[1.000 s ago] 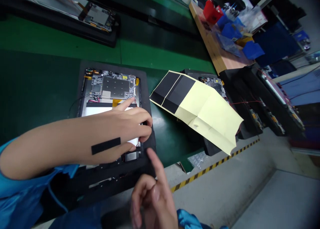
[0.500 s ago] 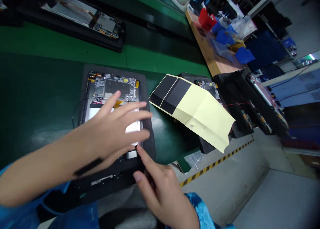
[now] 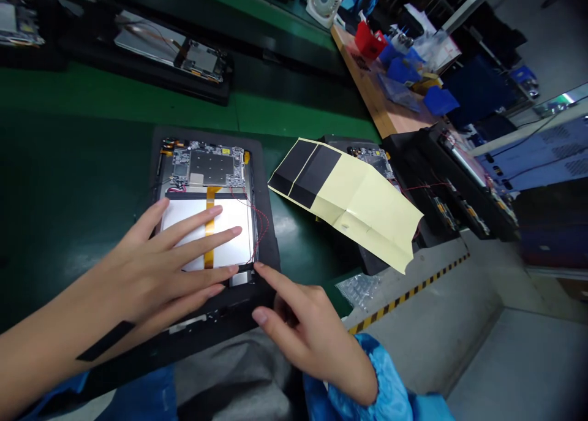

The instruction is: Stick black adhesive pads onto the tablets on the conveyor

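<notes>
An opened tablet lies face down in a black foam jig, showing its circuit board and a white battery crossed by a yellow tape strip. My left hand rests spread across the lower battery, its fingertips on the white surface. My right hand sits at the jig's lower edge, its index fingertip touching the tablet's dark bottom corner. A black adhesive strip clings to my left forearm. A thin red wire loops beside the battery.
A yellow backing sheet with black strips lies right of the jig, overlapping another jig. Further tablets sit along the green conveyor belt. A wooden bench holds red and blue bins. A clear plastic bag lies at the belt's edge.
My left hand has slid down and back, uncovering the battery and yellow tape. My right index finger has moved onto the tablet's lower corner. The view has shifted slightly.
</notes>
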Demonstrator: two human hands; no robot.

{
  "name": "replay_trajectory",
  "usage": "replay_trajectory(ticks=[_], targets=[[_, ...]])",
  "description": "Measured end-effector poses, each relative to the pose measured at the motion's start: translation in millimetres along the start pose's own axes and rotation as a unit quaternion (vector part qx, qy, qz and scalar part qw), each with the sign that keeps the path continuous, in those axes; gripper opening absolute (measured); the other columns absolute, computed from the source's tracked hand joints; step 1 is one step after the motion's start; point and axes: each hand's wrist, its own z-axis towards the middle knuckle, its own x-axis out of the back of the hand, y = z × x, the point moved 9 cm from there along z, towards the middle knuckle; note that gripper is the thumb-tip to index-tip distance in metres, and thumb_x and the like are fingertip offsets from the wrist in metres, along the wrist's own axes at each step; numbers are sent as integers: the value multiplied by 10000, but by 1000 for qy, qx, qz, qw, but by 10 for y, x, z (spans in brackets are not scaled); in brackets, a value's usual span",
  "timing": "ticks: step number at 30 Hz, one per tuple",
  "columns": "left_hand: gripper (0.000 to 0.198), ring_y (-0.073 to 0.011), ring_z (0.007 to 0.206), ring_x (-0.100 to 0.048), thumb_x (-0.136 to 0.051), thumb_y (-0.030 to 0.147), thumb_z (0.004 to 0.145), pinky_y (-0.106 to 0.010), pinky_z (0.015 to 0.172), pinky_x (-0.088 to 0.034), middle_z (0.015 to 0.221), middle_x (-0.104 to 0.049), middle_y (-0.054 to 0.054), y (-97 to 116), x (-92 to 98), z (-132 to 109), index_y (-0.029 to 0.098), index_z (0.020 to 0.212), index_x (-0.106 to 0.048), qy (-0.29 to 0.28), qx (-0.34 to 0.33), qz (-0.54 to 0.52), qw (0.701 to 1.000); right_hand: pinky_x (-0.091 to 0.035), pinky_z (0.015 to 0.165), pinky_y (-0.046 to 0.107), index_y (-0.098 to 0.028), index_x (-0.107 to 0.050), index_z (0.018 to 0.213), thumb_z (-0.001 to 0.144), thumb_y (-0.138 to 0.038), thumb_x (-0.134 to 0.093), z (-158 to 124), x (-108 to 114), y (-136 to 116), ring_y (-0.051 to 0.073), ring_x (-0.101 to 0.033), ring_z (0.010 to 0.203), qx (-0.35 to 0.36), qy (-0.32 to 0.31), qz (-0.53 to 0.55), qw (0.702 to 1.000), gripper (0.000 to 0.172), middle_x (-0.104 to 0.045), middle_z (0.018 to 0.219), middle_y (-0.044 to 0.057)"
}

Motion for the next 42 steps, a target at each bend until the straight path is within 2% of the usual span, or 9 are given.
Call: replay_trajectory(ticks=[6, 13, 22, 25, 29, 34, 37, 39, 42], targets=[[244, -349, 1631, -411, -579, 241, 1053, -680, 1405, -60, 1639, -610, 13, 93, 22, 162, 347, 1183, -758, -32, -45, 10, 998, -467, 548, 293, -102, -587, 1634, 1189, -503, -416, 1, 11, -78, 221, -720, 605, 59, -1, -204, 977, 623, -842, 830, 141], [264, -345, 1614, -442, -605, 239, 1054, -688, 1407, -73, 1643, -618, 9, 145, -30, 371, 356, 1211, -782, -55, -125, 65, 988, -633, 756, 297, -102, -740, 1440, 1137, -257, -551, 107, 446, -209, 227, -851, 870, 112, 130, -48, 984, 389, -879, 1158, 155], [482, -328, 1590, -485, -509, 163, 1037, -709, 1389, -155, 1549, -691, 47, -82, -138, 523, 475, 1213, -832, -141, -73, -23, 987, -640, 803, 305, -177, -818, 1255, 1081, -221, -606, 219, 438, 9, 211, -817, 885, 95, 214, 6, 972, 277, -863, 1059, 95], [490, -306, 1547, -525, -542, 154, 996, -680, 1395, -133, 1474, -733, 57, -243, -207, 629, 496, 1152, -855, -186, -36, -72, 979, -578, 680, 283, -183, -829, 1239, 1059, -244, -654, 371, 401, 56, 180, -719, 736, 87, 206, -28, 974, 259, -779, 906, 54], [422, -284, 1428, -599, -575, 205, 977, -627, 1392, -135, 1349, -783, 52, -359, -256, 812, 487, 1069, -876, -222, -27, -133, 966, -580, 756, 307, -173, -845, 1164, 1024, -214, -698, 530, 389, 68, 201, -726, 835, 97, 224, -35, 969, 208, -765, 976, 78], [241, -244, 1146, -673, -627, 326, 947, -507, 1276, -317, 1130, -815, 8, -414, -224, 1005, 348, 906, -863, -179, -41, -190, 964, -603, 894, 374, -187, -812, 1168, 998, -179, -711, 557, 383, 40, 260, -734, 1024, 136, 284, -3, 949, 198, -812, 1105, 109], [228, -228, 991, -678, -648, 432, 958, -401, 1046, -476, 975, -789, -12, -475, -204, 1062, 257, 901, -783, -155, 11, -209, 966, -612, 894, 366, -207, -771, 1266, 994, -142, -679, 589, 370, 56, 243, -734, 989, 143, 302, 42, 942, 295, -821, 1082, 84], [254, -213, 884, -657, -623, 453, 993, -341, 834, -488, 914, -743, -14, -542, -173, 1080, 234, 906, -718, -136, 65, -199, 968, -614, 918, 369, -223, -750, 1313, 986, -134, -673, 634, 366, 67, 242, -734, 996, 140, 304, 57, 941, 348, -816, 1069, 70], [303, -231, 904, -629, -563, 470, 1053, -354, 812, -463, 958, -703, -40, -578, -71, 1127, 231, 941, -713, -97, 75, -151, 981, -611, 952, 380, -240, -743, 1317, 980, -128, -676, 704, 360, 70, 247, -732, 1042, 137, 293, 64, 944, 362, -807, 1078, 62]])
